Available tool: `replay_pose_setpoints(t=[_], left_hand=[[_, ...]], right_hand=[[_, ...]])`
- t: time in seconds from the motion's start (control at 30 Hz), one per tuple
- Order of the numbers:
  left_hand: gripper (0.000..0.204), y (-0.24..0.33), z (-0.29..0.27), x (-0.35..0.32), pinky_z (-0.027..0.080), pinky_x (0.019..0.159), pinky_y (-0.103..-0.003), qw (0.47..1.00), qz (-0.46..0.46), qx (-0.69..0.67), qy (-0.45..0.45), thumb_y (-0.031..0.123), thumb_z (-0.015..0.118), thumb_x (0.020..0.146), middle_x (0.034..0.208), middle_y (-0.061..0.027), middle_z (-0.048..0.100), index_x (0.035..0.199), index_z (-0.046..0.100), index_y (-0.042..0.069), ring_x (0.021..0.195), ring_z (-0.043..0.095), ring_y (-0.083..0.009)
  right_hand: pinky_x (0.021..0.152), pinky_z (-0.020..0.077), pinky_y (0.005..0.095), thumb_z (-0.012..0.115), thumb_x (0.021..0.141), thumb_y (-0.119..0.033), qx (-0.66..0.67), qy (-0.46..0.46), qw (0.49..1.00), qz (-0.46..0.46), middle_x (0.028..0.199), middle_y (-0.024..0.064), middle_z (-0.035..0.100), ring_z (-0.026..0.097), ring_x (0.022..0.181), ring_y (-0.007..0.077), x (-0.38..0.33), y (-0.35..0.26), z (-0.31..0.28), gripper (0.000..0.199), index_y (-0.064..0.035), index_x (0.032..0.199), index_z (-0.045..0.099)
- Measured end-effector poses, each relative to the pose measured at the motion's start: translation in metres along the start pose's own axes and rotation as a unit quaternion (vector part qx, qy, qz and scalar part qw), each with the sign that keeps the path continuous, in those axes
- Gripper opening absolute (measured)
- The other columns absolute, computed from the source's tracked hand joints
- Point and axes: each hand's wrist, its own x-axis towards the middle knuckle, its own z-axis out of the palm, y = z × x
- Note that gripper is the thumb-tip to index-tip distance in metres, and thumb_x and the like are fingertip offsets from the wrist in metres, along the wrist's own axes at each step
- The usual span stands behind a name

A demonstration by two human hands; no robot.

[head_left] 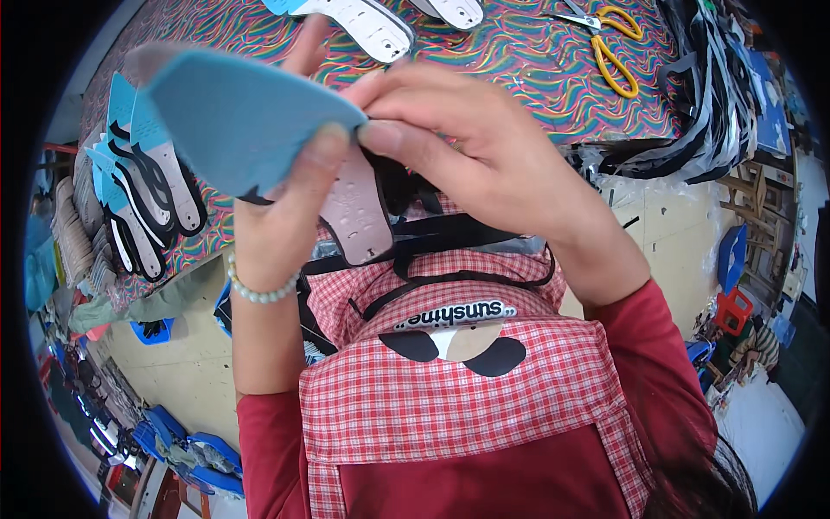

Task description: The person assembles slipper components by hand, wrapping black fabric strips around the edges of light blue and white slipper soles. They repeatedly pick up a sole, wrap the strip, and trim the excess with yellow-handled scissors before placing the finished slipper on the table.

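A shoe insole (246,112), pale blue at its wide part and pinkish with small holes at its narrow end, is held up over my lap. My left hand (290,190) grips it, thumb pressed on the blue face and other fingers partly hidden behind. My right hand (484,156) pinches the insole's edge near its middle between thumb and forefinger. Some black material shows just below that pinch; its shape is unclear. Several similar insoles (147,164) with black edges lie piled on the table at the left. More insoles (367,26) lie at the far edge of view.
The table wears a multicoloured wavy-patterned cloth (519,69). Scissors with yellow handles (605,48) lie at the far right. A thick bundle of black and grey strips (718,86) hangs over the table's right end. Blue bins (190,450) and a red stool (733,310) stand on the floor.
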Motion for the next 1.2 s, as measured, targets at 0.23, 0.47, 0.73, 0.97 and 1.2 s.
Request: replay_pose_setpoints(t=[0.23, 0.47, 0.73, 0.97, 1.2], left_hand=[[0.054, 0.018, -0.005, -0.005, 0.038, 0.1, -0.043, 0.971, -0.004, -0.233, 0.057, 0.043, 0.042, 0.098, 0.105, -0.0118, 0.062, 0.127, 0.048, -0.002, 0.111, 0.055, -0.0311], [0.053, 0.028, 0.004, -0.006, 0.047, 0.071, -0.031, 0.963, -0.07, -0.236, 0.105, 0.043, 0.046, 0.097, 0.102, -0.0121, 0.061, 0.127, 0.046, -0.001, 0.079, 0.055, -0.0174], [0.054, 0.018, 0.033, -0.004, 0.047, 0.091, -0.036, 0.98, -0.17, -0.077, 0.075, 0.019, 0.05, 0.097, 0.096, -0.016, 0.065, 0.14, 0.026, -0.005, 0.104, 0.062, -0.0326], [0.026, 0.007, 0.024, -0.013, 0.051, 0.075, -0.028, 0.988, -0.134, -0.078, 0.025, 0.013, 0.055, 0.095, 0.094, -0.0116, 0.066, 0.115, 0.054, -0.004, 0.084, 0.064, -0.0177], [0.047, -0.005, 0.002, -0.007, 0.043, 0.091, -0.039, 0.912, -0.17, -0.361, -0.097, 0.04, 0.033, 0.102, 0.071, -0.0052, 0.054, 0.115, 0.054, 0.0, 0.081, 0.057, -0.0234]], right_hand=[[0.062, 0.0434, 0.0206, 0.06, 0.093, -0.019, 0.387, 0.135, 0.888, 0.209, 0.08, -0.0001, 0.06, 0.054, 0.072, 0.0039, -0.016, -0.033, 0.038, 0.019, -0.0003, 0.094, 0.064], [0.059, 0.0423, 0.0261, 0.066, 0.088, -0.017, 0.234, 0.131, 0.956, 0.118, 0.075, 0.0038, 0.058, 0.052, 0.068, 0.0098, -0.031, -0.018, 0.05, 0.015, -0.0025, 0.088, 0.066], [0.061, 0.0458, 0.0337, 0.072, 0.076, -0.016, -0.082, 0.211, 0.974, -0.006, 0.076, 0.0079, 0.056, 0.057, 0.065, 0.0245, -0.019, -0.002, 0.041, 0.016, -0.0048, 0.085, 0.064], [0.072, 0.0485, 0.031, 0.068, 0.084, -0.017, -0.162, 0.109, 0.979, -0.054, 0.094, 0.0078, 0.065, 0.063, 0.085, 0.0186, 0.003, -0.006, -0.012, 0.028, -0.0007, 0.107, 0.062], [0.062, 0.0476, 0.0275, 0.057, 0.093, -0.022, 0.207, 0.082, 0.968, 0.12, 0.087, 0.0042, 0.063, 0.059, 0.073, 0.0106, 0.0, -0.012, 0.006, 0.035, -0.0027, 0.122, 0.052]])
